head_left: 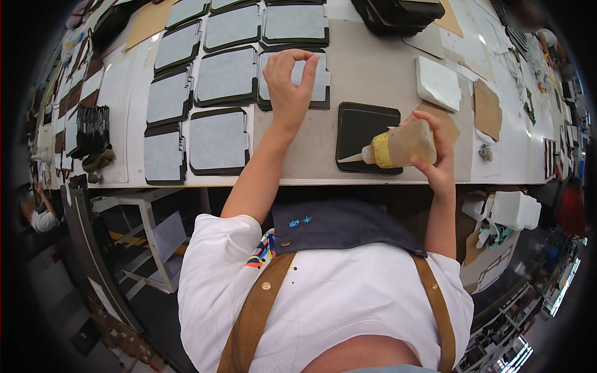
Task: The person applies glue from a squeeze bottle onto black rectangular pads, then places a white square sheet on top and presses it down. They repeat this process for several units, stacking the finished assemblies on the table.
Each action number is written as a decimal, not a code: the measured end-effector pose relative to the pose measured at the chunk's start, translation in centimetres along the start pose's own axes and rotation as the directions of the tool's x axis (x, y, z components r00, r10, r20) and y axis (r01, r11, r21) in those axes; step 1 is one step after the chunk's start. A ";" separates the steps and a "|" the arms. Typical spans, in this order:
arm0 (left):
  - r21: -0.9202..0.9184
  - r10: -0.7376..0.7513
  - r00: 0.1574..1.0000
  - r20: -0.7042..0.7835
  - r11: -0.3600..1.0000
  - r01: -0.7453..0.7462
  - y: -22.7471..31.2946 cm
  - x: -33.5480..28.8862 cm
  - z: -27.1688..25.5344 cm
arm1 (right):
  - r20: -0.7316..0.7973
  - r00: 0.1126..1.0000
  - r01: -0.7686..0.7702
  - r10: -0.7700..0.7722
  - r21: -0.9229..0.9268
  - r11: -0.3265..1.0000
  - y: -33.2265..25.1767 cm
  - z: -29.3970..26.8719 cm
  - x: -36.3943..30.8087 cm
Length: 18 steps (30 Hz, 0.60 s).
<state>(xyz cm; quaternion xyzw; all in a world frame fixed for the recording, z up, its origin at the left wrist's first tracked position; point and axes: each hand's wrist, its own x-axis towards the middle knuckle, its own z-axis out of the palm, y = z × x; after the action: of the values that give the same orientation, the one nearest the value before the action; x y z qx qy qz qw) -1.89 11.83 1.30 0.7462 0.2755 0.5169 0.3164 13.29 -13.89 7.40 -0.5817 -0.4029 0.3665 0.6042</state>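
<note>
In my right hand (440, 152) is a squeeze bottle (407, 148) of cloudy, yellowish plastic with yellow tape round its shoulder. It lies nearly on its side, its thin nozzle pointing left over a black panel (367, 127) on the table in front of me. Whether the nozzle tip touches the panel, I cannot tell. My left hand (289, 87) is over a black-edged panel with a pale grey sheet (318, 81) on it. Its thumb and index finger curve into a ring with tips close together; anything between them is too small to make out.
Several similar grey-faced panels (227, 78) lie in rows at the left. A black stack (398, 15) stands at the back, right of centre. White sheets (438, 84) and brown card pieces (486, 109) lie at the right. The table's front edge (298, 182) runs before my body.
</note>
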 end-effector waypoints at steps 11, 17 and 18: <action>-0.025 -0.016 1.000 0.000 1.000 0.016 0.0 -0.1 0.2 | -0.519 0.851 0.230 0.085 0.513 0.827 2.1 -6.6 -0.5; -0.019 -0.050 0.999 0.021 0.999 0.050 -0.1 -0.1 0.2 | -0.586 0.798 0.166 -0.143 -0.015 0.986 2.0 -8.2 -0.3; -0.018 -0.052 0.998 0.022 0.998 0.053 -0.1 -0.1 0.2 | -0.576 0.804 0.171 -0.150 -0.018 0.985 1.8 -8.0 -0.1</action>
<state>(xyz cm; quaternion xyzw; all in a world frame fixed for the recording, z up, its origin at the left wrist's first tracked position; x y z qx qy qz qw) -1.72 11.74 1.11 0.7414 0.2868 0.5028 0.3395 20.64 -17.17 5.60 -0.6181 -0.2433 0.1284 0.7364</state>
